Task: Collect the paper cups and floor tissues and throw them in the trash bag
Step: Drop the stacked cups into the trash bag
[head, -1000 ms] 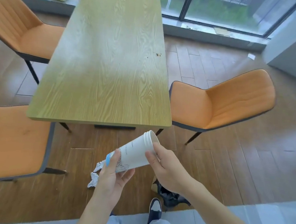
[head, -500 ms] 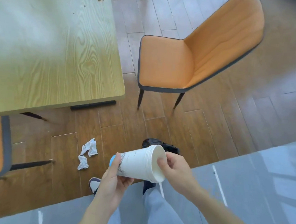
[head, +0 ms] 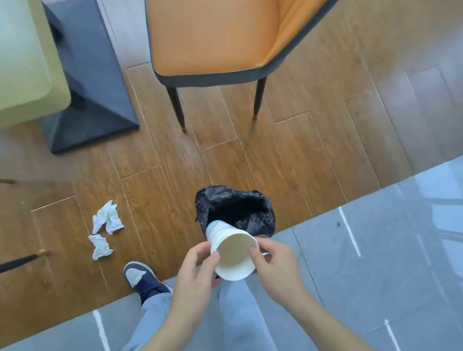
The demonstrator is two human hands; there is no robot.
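Note:
A stack of white paper cups (head: 230,250) points its base down into the open black trash bag (head: 239,207) standing on the floor. My left hand (head: 197,273) grips the rim on the left and my right hand (head: 276,263) grips it on the right. The cup's mouth faces me and looks empty. Two crumpled white tissues lie on the wooden floor to the left: a larger tissue (head: 108,217) and a smaller tissue (head: 99,247) just below it.
An orange chair (head: 221,34) stands beyond the bag. The table's corner (head: 21,73) and its dark base (head: 94,89) are at the upper left. Another chair's legs (head: 5,265) poke in from the left. My shoe (head: 142,277) rests beside the tissues.
My view has tilted down toward the floor. Both hands have turned the cups base-down and moved them over the bag's opening.

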